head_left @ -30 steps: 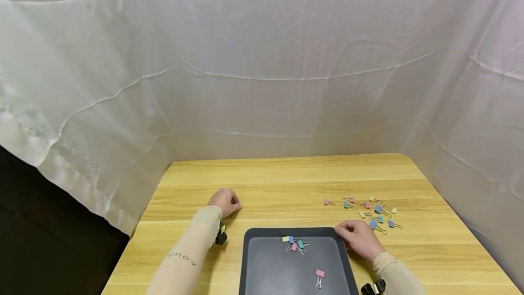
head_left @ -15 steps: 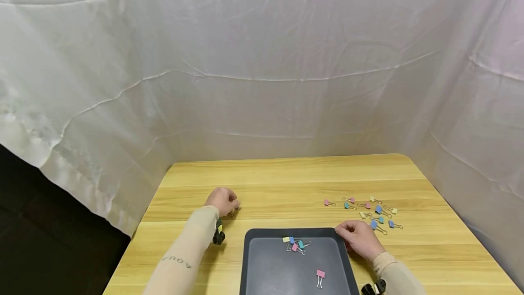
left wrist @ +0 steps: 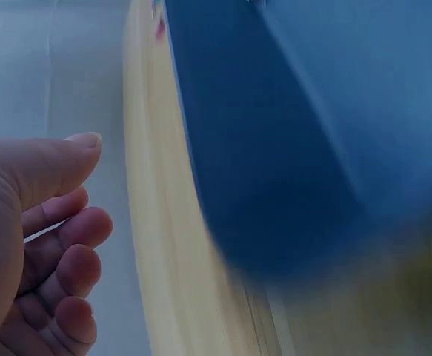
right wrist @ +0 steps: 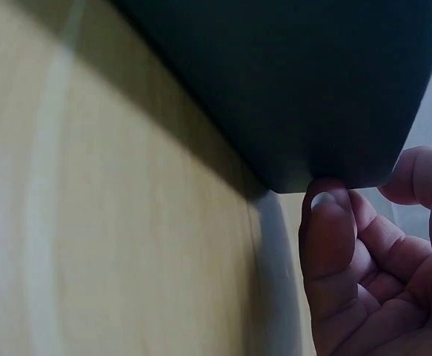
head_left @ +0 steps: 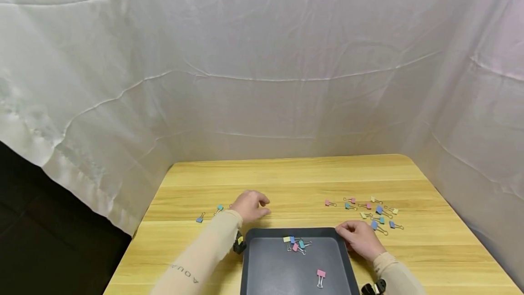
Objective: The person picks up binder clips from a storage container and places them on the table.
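My left hand [head_left: 251, 206] hangs over the table just past the tray's far left corner. Its thumb and loosely bent fingers stand apart with nothing between them in the left wrist view. Thumb and fingers of my right hand [head_left: 360, 238] pinch the far right corner of the dark grey tray [head_left: 278, 272]. Inside the tray, a yellow binder clip [head_left: 287, 239], a blue one [head_left: 292, 240], a teal one [head_left: 302, 244] and a pink one [head_left: 295, 247] lie bunched near the far rim. Another pink binder clip [head_left: 321, 273] lies apart, nearer to me.
Left of my left hand lie a blue binder clip [head_left: 199, 220] and a teal binder clip [head_left: 220, 207], partly behind the sleeve. Several mixed binder clips, one a blue clip [head_left: 379, 210], are scattered beyond the right hand. A pale curtain [head_left: 286, 104] surrounds the wooden table [head_left: 286, 176].
My left hand has moved right toward the tray, its fingers now loosened, and binder clips show on the table at left. The right hand and the tray have stayed put.
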A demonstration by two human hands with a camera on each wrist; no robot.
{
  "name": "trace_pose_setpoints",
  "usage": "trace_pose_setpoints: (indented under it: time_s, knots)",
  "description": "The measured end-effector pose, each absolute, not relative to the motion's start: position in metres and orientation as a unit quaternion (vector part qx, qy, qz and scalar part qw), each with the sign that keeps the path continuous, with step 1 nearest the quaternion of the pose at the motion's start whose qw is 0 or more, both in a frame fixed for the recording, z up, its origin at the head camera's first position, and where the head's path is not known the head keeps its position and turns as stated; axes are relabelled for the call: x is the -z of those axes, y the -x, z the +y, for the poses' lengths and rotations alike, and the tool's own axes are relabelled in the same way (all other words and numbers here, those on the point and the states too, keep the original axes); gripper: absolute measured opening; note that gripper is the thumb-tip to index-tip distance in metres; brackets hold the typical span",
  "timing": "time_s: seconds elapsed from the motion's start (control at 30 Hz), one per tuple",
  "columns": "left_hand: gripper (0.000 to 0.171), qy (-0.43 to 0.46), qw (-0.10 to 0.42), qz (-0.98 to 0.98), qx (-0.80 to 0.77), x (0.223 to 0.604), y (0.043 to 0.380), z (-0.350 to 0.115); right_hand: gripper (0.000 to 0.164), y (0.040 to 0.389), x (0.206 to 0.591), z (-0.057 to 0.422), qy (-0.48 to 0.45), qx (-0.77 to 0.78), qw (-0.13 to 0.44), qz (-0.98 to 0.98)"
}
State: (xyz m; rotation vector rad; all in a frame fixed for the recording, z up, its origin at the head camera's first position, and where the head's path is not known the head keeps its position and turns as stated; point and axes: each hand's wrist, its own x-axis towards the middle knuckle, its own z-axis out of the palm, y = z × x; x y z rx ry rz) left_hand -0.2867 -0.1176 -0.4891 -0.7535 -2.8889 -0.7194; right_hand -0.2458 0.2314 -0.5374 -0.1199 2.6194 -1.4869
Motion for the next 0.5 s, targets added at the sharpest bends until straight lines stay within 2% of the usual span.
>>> trace_pose_setpoints:
  time_s: [0.2, 0.5]
  knots:
    - [0.030, 0.306, 0.027, -0.928, 0.209, 0.486, 0.267, -0.075, 0.019, 0.245, 0.538, 0.231, 0.035, 0.495, 0.064, 0.866]
    - [0.022, 0.383, -0.005, -0.907, 0.175, 0.494, 0.238, -0.018, 0.017, 0.246, 0.539, 0.231, 0.029, 0.488, 0.060, 0.870]
